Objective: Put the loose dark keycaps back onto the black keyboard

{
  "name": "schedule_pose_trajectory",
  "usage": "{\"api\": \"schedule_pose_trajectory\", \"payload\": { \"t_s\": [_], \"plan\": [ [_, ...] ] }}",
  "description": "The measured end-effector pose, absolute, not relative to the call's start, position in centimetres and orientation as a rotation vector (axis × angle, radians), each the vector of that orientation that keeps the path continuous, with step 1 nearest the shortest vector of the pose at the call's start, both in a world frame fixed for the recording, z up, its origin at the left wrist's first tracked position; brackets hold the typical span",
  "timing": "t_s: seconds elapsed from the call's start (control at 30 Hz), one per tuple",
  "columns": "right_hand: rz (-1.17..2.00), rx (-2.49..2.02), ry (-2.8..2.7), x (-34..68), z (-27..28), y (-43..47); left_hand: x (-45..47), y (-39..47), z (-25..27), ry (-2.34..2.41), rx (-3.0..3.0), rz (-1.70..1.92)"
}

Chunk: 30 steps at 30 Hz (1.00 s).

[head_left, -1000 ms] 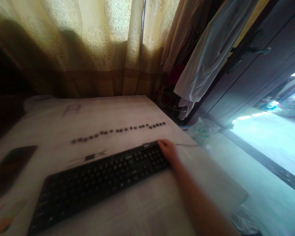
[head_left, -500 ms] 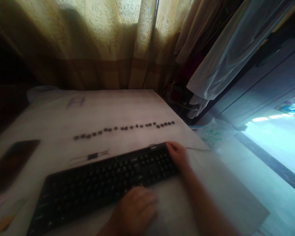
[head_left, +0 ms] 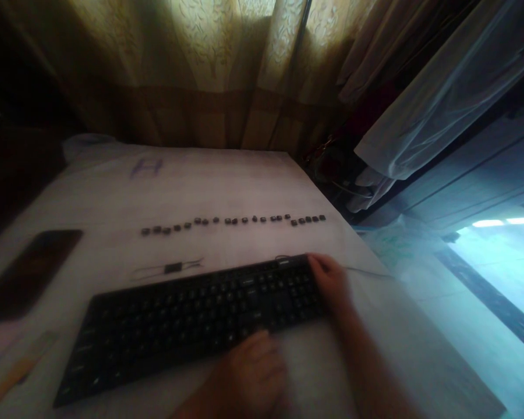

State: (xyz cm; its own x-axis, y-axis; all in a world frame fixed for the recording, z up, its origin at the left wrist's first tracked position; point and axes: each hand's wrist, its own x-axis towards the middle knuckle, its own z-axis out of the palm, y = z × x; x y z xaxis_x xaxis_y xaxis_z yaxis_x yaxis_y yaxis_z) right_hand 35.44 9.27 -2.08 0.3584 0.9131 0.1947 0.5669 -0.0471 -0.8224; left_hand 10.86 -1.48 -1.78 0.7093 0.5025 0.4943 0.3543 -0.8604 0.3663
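A black computer keyboard (head_left: 179, 320) lies at a slant on the white-covered table. My right hand (head_left: 332, 282) is closed round its far right corner, thumb on the top edge. Against the near edge, right of centre, rests my left hand (head_left: 259, 366), its fingers curled in and blurred; whatever they hold, if anything, is hidden. Beyond the keyboard runs an uneven row of small dark square pieces (head_left: 245, 220) that look like keycaps. Between row and keyboard lies a small black block with thin wires at both ends (head_left: 173, 267).
At the left lies a dark phone-like slab (head_left: 35, 270). Nearer me is a blurred orange-handled tool (head_left: 15, 372). Purple marker lines (head_left: 147, 167) show on the table cover (head_left: 227, 180). A patterned curtain (head_left: 192, 64) hangs behind; pale cloth (head_left: 419, 128) hangs at right.
The view has shifted slightly, so the table and things appear further right. Both hands keep about the same places on the keyboard.
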Motion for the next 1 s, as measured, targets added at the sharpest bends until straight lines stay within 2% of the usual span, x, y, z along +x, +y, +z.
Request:
{"api": "schedule_pose_trajectory", "payload": {
  "t_s": [0.23,0.43,0.7,1.0],
  "plan": [
    [0.479,-1.755,-1.296,35.5,-2.2,9.3,10.7,-1.5,-2.4,0.647,2.734,0.854],
    [0.486,-1.751,-1.263,35.3,-2.1,9.2,10.8,-1.3,-2.6,0.637,2.725,0.975],
    [0.476,-1.734,-1.285,35.3,-1.9,9.2,10.5,-1.5,-2.3,0.650,2.694,0.806],
    [0.484,-1.736,-1.298,35.3,-2.0,9.3,10.1,-1.1,-0.4,0.736,2.671,0.936]
  ]
}}
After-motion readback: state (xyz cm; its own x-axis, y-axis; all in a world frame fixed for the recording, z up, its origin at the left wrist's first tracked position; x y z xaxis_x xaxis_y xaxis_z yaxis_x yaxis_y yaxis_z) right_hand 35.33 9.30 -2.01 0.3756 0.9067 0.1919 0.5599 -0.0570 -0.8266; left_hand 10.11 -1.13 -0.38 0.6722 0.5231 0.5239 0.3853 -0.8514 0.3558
